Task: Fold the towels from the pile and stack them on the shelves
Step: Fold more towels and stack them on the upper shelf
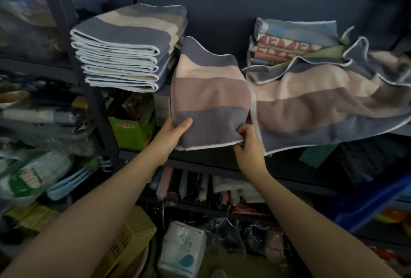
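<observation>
A folded blue, peach and taupe striped terry towel (209, 93) lies on the dark metal shelf (289, 168) between both hands; left hand (172, 132) grips its near-left corner; right hand (248, 144) pinches its near-right hem.

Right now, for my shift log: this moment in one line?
step: folding | left hand, right hand: grip striped towel | folded stack: left

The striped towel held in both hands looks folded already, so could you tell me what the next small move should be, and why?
Probably lift it up and leftward onto the folded stack. The left hand and right hand grip the near edge of the striped towel, which looks folded to about the stack's size, and the stack sits right beside it on the shelf. The unfolded towel can wait.
</observation>
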The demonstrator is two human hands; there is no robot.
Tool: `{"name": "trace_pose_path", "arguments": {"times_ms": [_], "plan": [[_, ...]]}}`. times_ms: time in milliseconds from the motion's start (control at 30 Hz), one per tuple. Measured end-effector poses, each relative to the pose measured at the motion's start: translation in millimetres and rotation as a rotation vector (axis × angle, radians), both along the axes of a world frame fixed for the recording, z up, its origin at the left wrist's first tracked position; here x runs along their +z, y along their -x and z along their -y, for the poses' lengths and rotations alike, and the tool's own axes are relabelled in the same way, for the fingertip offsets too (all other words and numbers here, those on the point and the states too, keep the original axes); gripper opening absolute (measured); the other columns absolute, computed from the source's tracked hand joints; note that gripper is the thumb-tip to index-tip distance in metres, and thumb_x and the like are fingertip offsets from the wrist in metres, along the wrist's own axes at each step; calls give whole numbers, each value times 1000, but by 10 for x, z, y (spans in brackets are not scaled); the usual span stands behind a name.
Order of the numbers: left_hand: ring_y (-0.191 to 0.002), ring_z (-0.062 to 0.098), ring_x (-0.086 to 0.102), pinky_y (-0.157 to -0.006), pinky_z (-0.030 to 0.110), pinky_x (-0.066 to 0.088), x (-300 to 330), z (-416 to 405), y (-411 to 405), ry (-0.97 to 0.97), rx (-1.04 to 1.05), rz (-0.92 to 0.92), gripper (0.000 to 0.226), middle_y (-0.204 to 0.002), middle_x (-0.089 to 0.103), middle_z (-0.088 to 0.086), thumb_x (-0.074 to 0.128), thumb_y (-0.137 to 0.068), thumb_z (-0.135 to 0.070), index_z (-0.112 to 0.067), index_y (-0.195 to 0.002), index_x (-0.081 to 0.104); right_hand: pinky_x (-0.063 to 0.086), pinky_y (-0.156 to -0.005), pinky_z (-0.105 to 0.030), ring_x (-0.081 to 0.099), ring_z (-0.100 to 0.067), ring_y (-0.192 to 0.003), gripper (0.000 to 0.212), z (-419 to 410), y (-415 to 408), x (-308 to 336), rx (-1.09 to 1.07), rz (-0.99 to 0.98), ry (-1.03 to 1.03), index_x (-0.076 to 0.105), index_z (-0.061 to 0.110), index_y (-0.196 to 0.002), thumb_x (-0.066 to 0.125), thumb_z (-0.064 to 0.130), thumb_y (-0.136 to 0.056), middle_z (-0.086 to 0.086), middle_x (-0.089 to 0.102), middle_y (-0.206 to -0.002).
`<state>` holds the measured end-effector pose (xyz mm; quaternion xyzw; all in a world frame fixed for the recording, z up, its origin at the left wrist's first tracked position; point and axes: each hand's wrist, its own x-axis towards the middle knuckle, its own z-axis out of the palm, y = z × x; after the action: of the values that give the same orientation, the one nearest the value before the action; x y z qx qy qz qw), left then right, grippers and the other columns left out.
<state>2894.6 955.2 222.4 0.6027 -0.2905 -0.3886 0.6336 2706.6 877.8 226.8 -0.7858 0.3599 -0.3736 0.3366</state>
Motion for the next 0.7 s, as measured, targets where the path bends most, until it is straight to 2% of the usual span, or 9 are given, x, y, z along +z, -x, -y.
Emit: {"name": "trace_pose_path", "arguments": {"times_ms": [67, 133, 233, 300, 367, 400, 533, 600, 700], "plan": [[-112, 16, 57, -92, 32, 48, 38, -92, 77, 1, -15, -19, 53, -128, 56, 0, 55, -89, -38, -16, -135, 41, 37, -52, -7, 48, -2, -60, 14, -56, 28, 130, 7, 77, 13, 43, 15, -91, 54, 7, -91, 5, 50, -74], [-108, 15, 59, -87, 30, 49, 144, -161, 168, 41, -27, -96, 44, -123, 59, -2, 52, -92, -33, -18, -132, 44, 38, -52, -10, 50, -2, -59, 13, -115, 30, 255, 18, 148, 67, 43, 20, -93, 54, 12, -92, 4, 51, -71], [-99, 16, 65, -75, 31, 53, 407, -217, 304, 125, -36, -240, 36, -114, 66, 0, 50, -93, -32, -19, -126, 51, 46, -67, -24, 56, -16, -78, 22, -186, -4, 391, 32, 153, 145, 44, 22, -103, 61, 16, -88, -4, 57, -92], [-81, 13, 69, -65, 28, 54, 559, -220, 389, 147, -54, -262, 26, -93, 71, 0, 49, -94, -27, -14, -115, 57, 42, -73, -20, 53, -14, -88, 34, -223, -24, 445, 10, 95, 227, 47, 14, -112, 65, 12, -83, 3, 48, -106], [-57, 9, 65, -55, 23, 52, 674, -213, 467, 148, -63, -243, 13, -64, 68, -2, 47, -93, -13, -10, -98, 60, 34, -66, -11, 47, -6, -80, 37, -246, -32, 494, -42, 55, 259, 47, 8, -115, 65, 12, -83, 3, 43, -108], [-50, 9, 61, -52, 22, 50, 708, -204, 483, 150, -39, -235, 15, -57, 65, -3, 45, -92, -5, -9, -91, 59, 35, -63, -12, 46, -6, -76, 35, -252, -26, 529, -68, 57, 251, 46, 8, -113, 64, 14, -84, 1, 46, -108], [-49, 13, 62, -46, 20, 49, 826, -215, 432, 158, 94, -276, 23, -56, 65, 5, 40, -89, 7, -3, -84, 61, 42, -70, -37, 55, -32, -89, 26, -178, 101, 674, -203, -20, 286, 48, 7, -109, 54, 5, -85, -10, 51, -116], [-58, 18, 65, -48, 23, 54, 861, -212, 371, 140, 162, -288, 23, -66, 66, 10, 39, -90, 8, -1, -88, 60, 35, -61, -33, 55, -38, -82, 27, -106, 229, 696, -227, -67, 436, 51, 9, -107, 52, -1, -82, -12, 46, -120], [-71, 24, 61, -52, 29, 57, 868, -196, 356, 75, 211, -271, 22, -81, 60, 14, 36, -92, 6, 0, -95, 57, 34, -44, -27, 55, -34, -63, 27, -50, 401, 584, -94, -203, 752, 48, 17, -100, 52, 1, -78, -9, 40, -119]]}}
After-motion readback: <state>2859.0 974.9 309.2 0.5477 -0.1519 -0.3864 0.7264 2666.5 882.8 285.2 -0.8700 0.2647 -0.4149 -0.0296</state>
